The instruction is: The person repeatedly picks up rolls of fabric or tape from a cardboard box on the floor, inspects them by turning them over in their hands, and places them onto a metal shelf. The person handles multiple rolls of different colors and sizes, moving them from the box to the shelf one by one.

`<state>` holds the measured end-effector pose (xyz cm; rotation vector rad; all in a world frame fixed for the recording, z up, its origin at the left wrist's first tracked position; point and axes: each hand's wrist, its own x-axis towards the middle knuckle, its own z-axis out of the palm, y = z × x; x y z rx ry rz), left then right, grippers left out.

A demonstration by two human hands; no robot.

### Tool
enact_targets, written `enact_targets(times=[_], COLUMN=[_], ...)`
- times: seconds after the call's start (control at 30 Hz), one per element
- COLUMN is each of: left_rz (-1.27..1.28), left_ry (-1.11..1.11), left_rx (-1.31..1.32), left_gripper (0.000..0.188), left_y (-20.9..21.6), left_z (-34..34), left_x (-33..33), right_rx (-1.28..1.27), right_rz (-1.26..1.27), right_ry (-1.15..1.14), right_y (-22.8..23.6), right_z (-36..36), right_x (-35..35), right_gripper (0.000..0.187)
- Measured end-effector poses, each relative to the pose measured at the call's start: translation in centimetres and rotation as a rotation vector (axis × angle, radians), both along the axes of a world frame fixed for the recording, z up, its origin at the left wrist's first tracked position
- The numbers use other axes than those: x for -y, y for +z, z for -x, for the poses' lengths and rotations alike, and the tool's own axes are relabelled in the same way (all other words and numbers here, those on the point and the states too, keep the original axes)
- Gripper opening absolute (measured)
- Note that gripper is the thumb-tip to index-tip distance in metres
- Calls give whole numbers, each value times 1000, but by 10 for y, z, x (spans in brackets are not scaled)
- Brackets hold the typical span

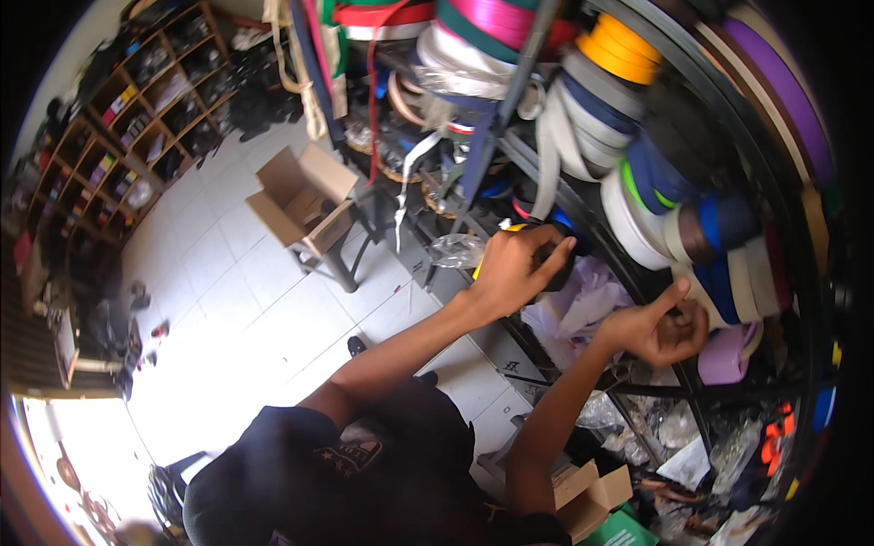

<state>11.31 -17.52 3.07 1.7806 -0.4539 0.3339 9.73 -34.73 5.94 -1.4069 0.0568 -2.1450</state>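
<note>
In front of a dark metal rack, my left hand (519, 269) is closed around a dark, rounded thing (559, 273), mostly covered by the fingers; its kind cannot be made out. Lower and to the right, my right hand (657, 329) is up with the fingers curled in and the thumb raised; whether anything is inside them is hidden. Behind both hands lies a pale lilac plastic bag (583, 300) on the shelf. Just above the right hand sit rolls of white ribbon (635, 227) and dark blue ribbon (713, 289).
Rolls of yellow (621, 47) and pink ribbon (492, 20) fill the upper rack. An open cardboard box (305, 196) rests on a stool (339, 264) to the left. Another carton (596, 500) stands by my right arm. Wooden cubbyholes (118, 127) line the far left wall.
</note>
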Motion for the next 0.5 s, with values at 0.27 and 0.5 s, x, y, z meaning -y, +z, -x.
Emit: enact_targets(times=[0.27, 0.5], left_rz=[-224, -641], left_ry=[251, 285], left_rx=[-402, -937], left_gripper=[22, 42], left_y=[-151, -259], left_z=[34, 130], left_x=[-195, -456], right_rx=[-557, -1556], right_rz=[241, 272], right_ry=[710, 1272], right_y=[-98, -189], right_z=[-10, -12], right_x=[-188, -314], right_gripper=[14, 21])
